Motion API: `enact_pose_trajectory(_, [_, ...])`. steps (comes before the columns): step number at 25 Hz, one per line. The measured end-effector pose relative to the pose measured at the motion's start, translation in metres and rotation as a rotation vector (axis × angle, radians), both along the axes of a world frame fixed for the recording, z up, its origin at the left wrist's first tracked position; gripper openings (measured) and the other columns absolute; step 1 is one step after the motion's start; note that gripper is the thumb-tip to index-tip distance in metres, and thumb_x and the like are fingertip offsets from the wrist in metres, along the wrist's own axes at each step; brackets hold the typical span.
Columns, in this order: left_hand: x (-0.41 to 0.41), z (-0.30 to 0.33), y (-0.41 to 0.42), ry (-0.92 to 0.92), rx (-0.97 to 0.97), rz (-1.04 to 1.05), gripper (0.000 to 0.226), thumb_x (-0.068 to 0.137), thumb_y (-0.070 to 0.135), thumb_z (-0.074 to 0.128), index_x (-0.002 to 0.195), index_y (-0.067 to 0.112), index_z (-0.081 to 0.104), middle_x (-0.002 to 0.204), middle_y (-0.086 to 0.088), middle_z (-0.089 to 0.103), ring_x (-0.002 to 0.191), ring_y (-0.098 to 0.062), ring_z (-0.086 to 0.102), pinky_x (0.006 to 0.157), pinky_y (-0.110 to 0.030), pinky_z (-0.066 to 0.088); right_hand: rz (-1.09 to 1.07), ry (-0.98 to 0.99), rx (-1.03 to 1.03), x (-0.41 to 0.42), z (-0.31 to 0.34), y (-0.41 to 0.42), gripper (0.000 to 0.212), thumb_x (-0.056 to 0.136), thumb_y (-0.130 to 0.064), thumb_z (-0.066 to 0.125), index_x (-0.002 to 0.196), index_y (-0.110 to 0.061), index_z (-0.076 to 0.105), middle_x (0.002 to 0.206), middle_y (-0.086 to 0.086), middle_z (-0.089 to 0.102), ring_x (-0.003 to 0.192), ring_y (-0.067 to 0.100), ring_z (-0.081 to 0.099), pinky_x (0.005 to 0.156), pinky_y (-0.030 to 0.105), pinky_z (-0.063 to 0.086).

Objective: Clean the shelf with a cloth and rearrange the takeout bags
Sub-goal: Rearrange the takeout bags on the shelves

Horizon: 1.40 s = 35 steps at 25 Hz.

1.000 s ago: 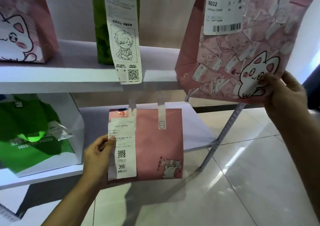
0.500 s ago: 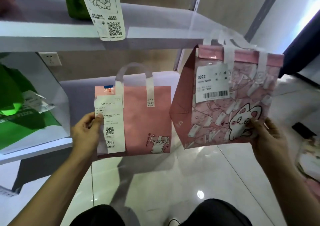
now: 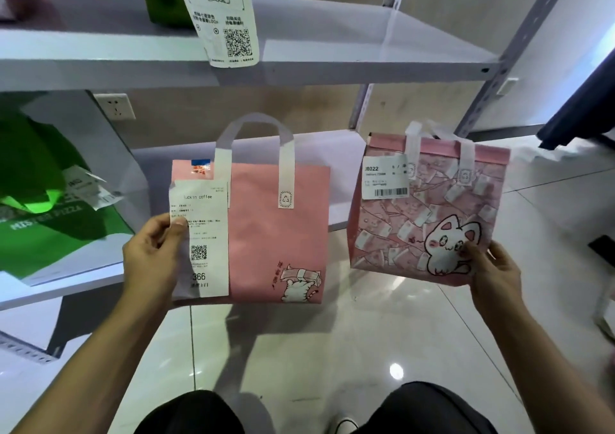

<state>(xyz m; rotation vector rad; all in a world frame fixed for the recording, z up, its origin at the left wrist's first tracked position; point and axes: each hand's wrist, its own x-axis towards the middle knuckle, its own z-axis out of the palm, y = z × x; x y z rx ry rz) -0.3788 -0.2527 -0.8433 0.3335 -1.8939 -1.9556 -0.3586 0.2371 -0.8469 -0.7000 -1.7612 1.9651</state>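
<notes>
A white wall socket (image 3: 114, 105) sits behind the rack; glossy floor tiles (image 3: 382, 327) below (something dark, perhaps fabric (image 3: 579, 114), at right).

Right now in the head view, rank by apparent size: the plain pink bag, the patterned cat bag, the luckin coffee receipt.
1. plain pink bag and patterned cat bag: look alike, not ranked.
2. luckin coffee receipt: clearly smallest.

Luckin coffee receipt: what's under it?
The receipt lies over the left part of the plain pink bag, pinched by the left hand. The bag's print beneath it is covered.
</notes>
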Motion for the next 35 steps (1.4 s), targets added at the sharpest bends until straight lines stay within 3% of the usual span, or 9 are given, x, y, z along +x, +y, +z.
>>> enact_pose_trajectory(4, [0.01, 0.002, 0.002, -0.046, -0.018, -0.019, 0.014, 0.097, 0.027, 0.062, 0.092, 0.036, 0.073, 0.095, 0.02, 0.076, 0.088, 0.003, 0.07, 0.078, -0.025, 0.052, 0.047, 0.048, 0.036, -0.043, 0.002, -0.025, 0.024, 0.097, -0.006, 0.062, 0.121, -0.001, 0.063, 0.113, 0.022, 0.07, 0.115, 0.049, 0.062, 0.1, 0.058, 0.052])
enact_pose_trajectory(7, [0.019, -0.008, -0.006, -0.063, 0.009, -0.009, 0.01, 0.095, 0.031, 0.063, 0.101, 0.031, 0.072, 0.101, 0.01, 0.077, 0.095, -0.013, 0.073, 0.088, -0.046, 0.055, 0.083, 0.064, 0.016, -0.077, 0.003, -0.043, 0.022, 0.097, -0.006, 0.063, 0.118, -0.001, 0.065, 0.117, 0.027, 0.068, 0.105, 0.042, 0.066, 0.098, 0.058, 0.053])
enact_pose_trajectory(9, [0.026, -0.009, -0.012, -0.063, 0.025, -0.013, 0.013, 0.096, 0.028, 0.062, 0.105, 0.026, 0.071, 0.105, 0.005, 0.077, 0.099, -0.02, 0.073, 0.091, -0.049, 0.054, 0.11, 0.057, 0.02, -0.098, 0.005, -0.057, 0.014, 0.097, -0.007, 0.063, 0.111, -0.008, 0.068, 0.117, 0.024, 0.068, 0.104, 0.036, 0.065, 0.095, 0.052, 0.055])
enact_pose_trajectory(11, [0.034, -0.007, -0.017, -0.063, 0.026, 0.0, 0.013, 0.098, 0.024, 0.06, 0.105, 0.021, 0.071, 0.106, 0.001, 0.077, 0.099, -0.02, 0.071, 0.091, -0.043, 0.053, 0.141, 0.033, 0.037, -0.119, 0.006, -0.069, 0.01, 0.098, -0.01, 0.063, 0.104, -0.016, 0.069, 0.118, 0.02, 0.069, 0.105, 0.034, 0.065, 0.092, 0.049, 0.056])
enact_pose_trajectory(14, [0.041, -0.002, -0.018, -0.049, 0.016, 0.017, 0.013, 0.099, 0.02, 0.058, 0.102, 0.019, 0.07, 0.104, 0.002, 0.077, 0.092, -0.009, 0.071, 0.078, -0.023, 0.056, 0.158, -0.058, 0.108, -0.145, 0.003, -0.075, 0.02, 0.099, -0.017, 0.063, 0.118, -0.012, 0.066, 0.118, 0.015, 0.069, 0.107, 0.034, 0.068, 0.091, 0.052, 0.058])
enact_pose_trajectory(17, [0.044, -0.001, -0.015, -0.052, 0.022, 0.015, 0.014, 0.099, 0.019, 0.057, 0.105, 0.016, 0.07, 0.104, 0.003, 0.077, 0.094, -0.01, 0.071, 0.08, -0.026, 0.054, 0.227, -0.094, 0.13, -0.163, -0.004, -0.092, 0.025, 0.101, -0.019, 0.059, 0.123, -0.009, 0.064, 0.119, 0.014, 0.069, 0.108, 0.034, 0.068, 0.089, 0.048, 0.059])
enact_pose_trajectory(21, [0.038, -0.003, 0.001, -0.046, 0.022, 0.005, 0.013, 0.098, 0.016, 0.058, 0.103, 0.017, 0.07, 0.1, 0.008, 0.078, 0.092, -0.005, 0.071, 0.075, -0.013, 0.053, 0.456, -0.13, 0.242, -0.178, -0.006, -0.138, 0.021, 0.105, -0.029, 0.053, 0.113, -0.017, 0.068, 0.11, 0.011, 0.072, 0.095, 0.027, 0.068, 0.078, 0.037, 0.059])
enact_pose_trajectory(27, [0.033, -0.005, 0.016, -0.037, 0.01, -0.033, 0.012, 0.099, 0.018, 0.059, 0.101, 0.019, 0.07, 0.099, 0.008, 0.078, 0.091, -0.002, 0.072, 0.071, -0.009, 0.05, 0.751, -0.191, 0.267, -0.192, 0.006, -0.181, 0.022, 0.103, -0.017, 0.055, 0.123, -0.012, 0.064, 0.104, 0.008, 0.072, 0.085, 0.02, 0.069, 0.077, 0.031, 0.056])
enact_pose_trajectory(35, [0.027, 0.003, 0.033, -0.039, 0.06, -0.056, 0.016, 0.098, 0.017, 0.06, 0.095, 0.026, 0.072, 0.099, 0.01, 0.078, 0.091, -0.002, 0.072, 0.071, -0.01, 0.051, 0.502, -0.16, 0.255, -0.134, 0.026, -0.147, 0.024, 0.103, -0.02, 0.053, 0.122, -0.02, 0.068, 0.106, 0.006, 0.074, 0.094, 0.021, 0.072, 0.086, 0.039, 0.059])
